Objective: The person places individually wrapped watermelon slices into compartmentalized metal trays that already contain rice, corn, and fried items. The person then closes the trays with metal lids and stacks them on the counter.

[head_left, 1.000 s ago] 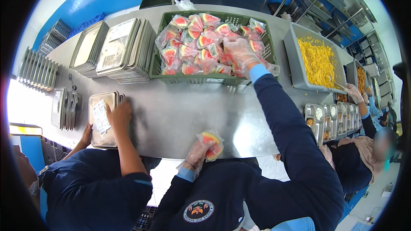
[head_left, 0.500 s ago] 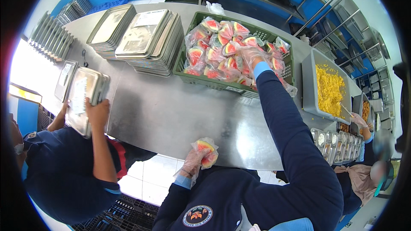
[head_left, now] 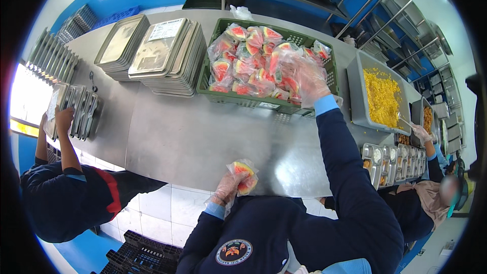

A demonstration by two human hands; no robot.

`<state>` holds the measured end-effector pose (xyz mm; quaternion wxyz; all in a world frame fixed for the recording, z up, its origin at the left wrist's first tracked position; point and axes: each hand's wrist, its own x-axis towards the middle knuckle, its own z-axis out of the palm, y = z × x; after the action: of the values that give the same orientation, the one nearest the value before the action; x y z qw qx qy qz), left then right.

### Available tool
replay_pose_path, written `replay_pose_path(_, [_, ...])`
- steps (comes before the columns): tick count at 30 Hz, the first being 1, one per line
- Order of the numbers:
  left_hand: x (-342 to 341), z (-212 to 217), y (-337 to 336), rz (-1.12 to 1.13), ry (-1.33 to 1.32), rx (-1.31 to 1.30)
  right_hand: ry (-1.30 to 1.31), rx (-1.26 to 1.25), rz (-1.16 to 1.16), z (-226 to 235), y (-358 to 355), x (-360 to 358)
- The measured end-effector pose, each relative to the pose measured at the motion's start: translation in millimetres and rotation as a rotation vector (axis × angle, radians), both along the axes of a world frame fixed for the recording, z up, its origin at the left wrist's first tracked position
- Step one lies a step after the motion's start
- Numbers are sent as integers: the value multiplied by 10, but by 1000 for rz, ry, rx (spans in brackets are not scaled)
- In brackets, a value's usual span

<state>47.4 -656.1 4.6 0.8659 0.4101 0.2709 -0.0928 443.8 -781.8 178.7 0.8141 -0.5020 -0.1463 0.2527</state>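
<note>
My left hand [head_left: 227, 189], in a clear glove, grips a bagged watermelon slice [head_left: 246, 178] at the table's near edge. Over the right part of a green plastic crate [head_left: 243, 100], my gloved right hand [head_left: 308, 78] has its fingers closed around another bagged watermelon slice [head_left: 276, 65], partly hidden by the glove. Many more watermelon slices [head_left: 221, 70] in clear bags fill the crate.
Tall stacks of metal trays [head_left: 170, 71] stand left of the crate. At the left, a co-worker [head_left: 66, 193] handles lidded trays [head_left: 83, 114]. Right of the crate sit a grey tub [head_left: 356, 89] of yellow food and filled compartment trays [head_left: 388, 165], near another co-worker [head_left: 421, 198].
My right hand has drawn slightly back toward me within the crate area. My left hand keeps its slice. The left co-worker has moved farther left and stood trays on edge.
</note>
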Motion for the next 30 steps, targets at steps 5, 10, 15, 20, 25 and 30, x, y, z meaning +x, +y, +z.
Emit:
replay_pose_path(5, [69,75,46,-36,-97,-117,-9,124,131,304,-447,-322])
replay_pose_path(10, [327,383,82,110,-308,-417,165,271,276,368,-693,-705])
replay_pose_path(15, [605,841,47,81,-586,-490,367,409,347,27,-636,-1101])
replay_pose_path(20, [733,1043,-65,48,-611,-502,478,365,315,-279,-469,-1448])
replay_pose_path(25, [752,963,-6,213,-530,-436,306,254,190,-340,-473,-1690])
replay_pose_path(30, [748,978,111,117,-575,-276,265,173,314,-330,-525,-1804])
